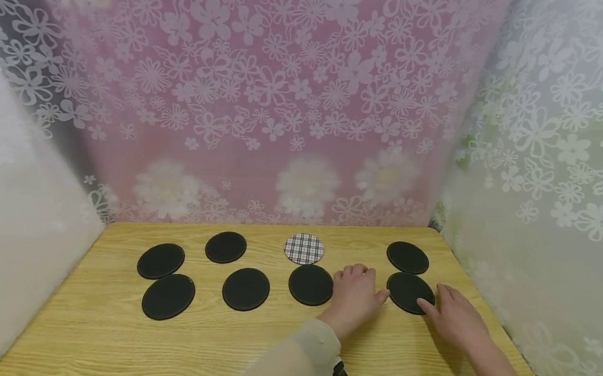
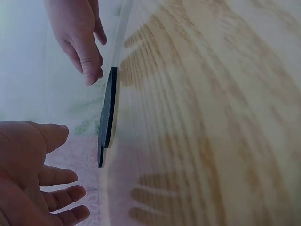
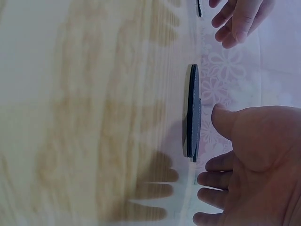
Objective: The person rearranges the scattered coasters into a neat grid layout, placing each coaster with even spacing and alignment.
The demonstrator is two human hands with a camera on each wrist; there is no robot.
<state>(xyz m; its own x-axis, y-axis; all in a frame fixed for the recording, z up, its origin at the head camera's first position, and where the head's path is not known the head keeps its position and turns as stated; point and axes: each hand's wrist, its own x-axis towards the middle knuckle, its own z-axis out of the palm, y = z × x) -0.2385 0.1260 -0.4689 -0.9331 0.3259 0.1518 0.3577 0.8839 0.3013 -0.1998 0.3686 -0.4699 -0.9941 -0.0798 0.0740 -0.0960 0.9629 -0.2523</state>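
Two black round coasters lie at the table's right side: a nearer one [image 1: 406,292] and a farther one [image 1: 407,257], close together. My left hand [image 1: 355,294] hovers just left of the nearer coaster, its fingers spread and relaxed. On the other side is my right hand [image 1: 457,321], its thumb overlapping that coaster's edge in the head view. The right wrist view shows the right hand [image 3: 263,160] raised off the table beside the coaster [image 3: 193,113], fingers loosely extended. Nothing is in the left hand [image 2: 28,174] in the left wrist view.
Left of my left hand lies a black coaster [image 1: 311,285], with a checked white coaster [image 1: 304,248] behind it. Several more black coasters [image 1: 245,289] spread leftward on the wooden table [image 1: 203,351]. Flowered curtains [image 1: 288,92] enclose the back and sides.
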